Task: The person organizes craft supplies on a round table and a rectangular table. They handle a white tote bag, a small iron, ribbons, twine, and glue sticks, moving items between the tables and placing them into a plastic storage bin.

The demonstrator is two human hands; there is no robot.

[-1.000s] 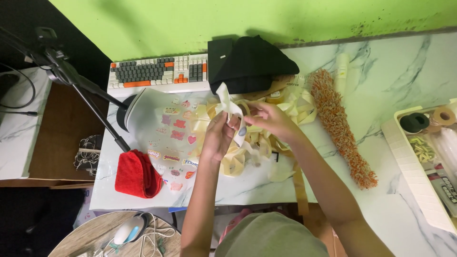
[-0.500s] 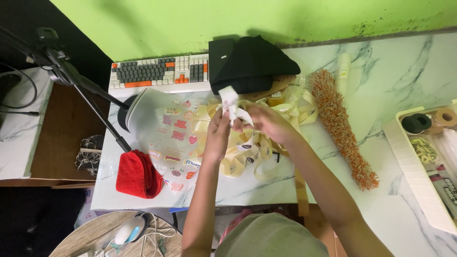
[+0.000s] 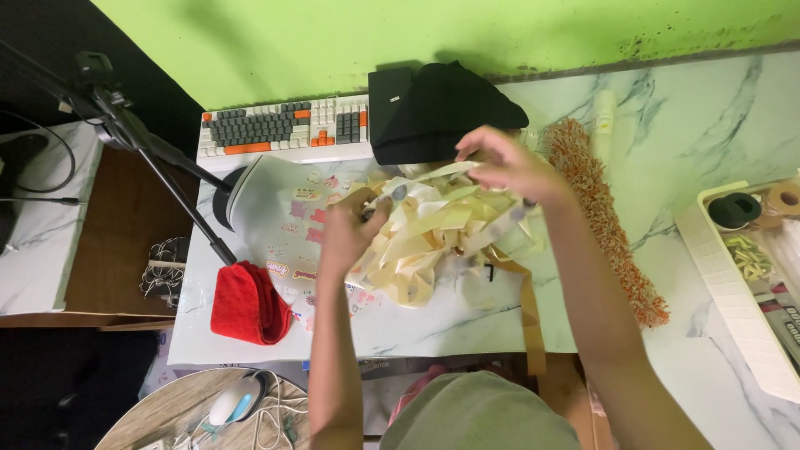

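Green cap (image 3: 479, 412) nearest, at bottom edge. Left hand (image 3: 348, 233) clenched on edge of cream ribbon heap (image 3: 425, 237), lower than second ago. Right hand (image 3: 508, 162) pinching ribbon strip, now swung out right and farther back; strip drawn taut across heap, no longer raised between hands. Heap lies mid tabletop (image 3: 467, 321). Red cloth (image 3: 248, 304) left. Orange shaggy duster (image 3: 612, 229) right. Keyboard (image 3: 283, 127), black bag (image 3: 442, 112) beyond.

- We see a grey, white and orange keyboard (image 3: 286, 129) against the green wall.
- Beside it lies a black cloth (image 3: 442, 112).
- A folded red towel (image 3: 247, 304) sits near a tripod (image 3: 142, 158).
- We note a shaggy orange-brown duster (image 3: 604, 221) on the marble table (image 3: 700, 125), and a white tray (image 3: 725, 275) of tape rolls.
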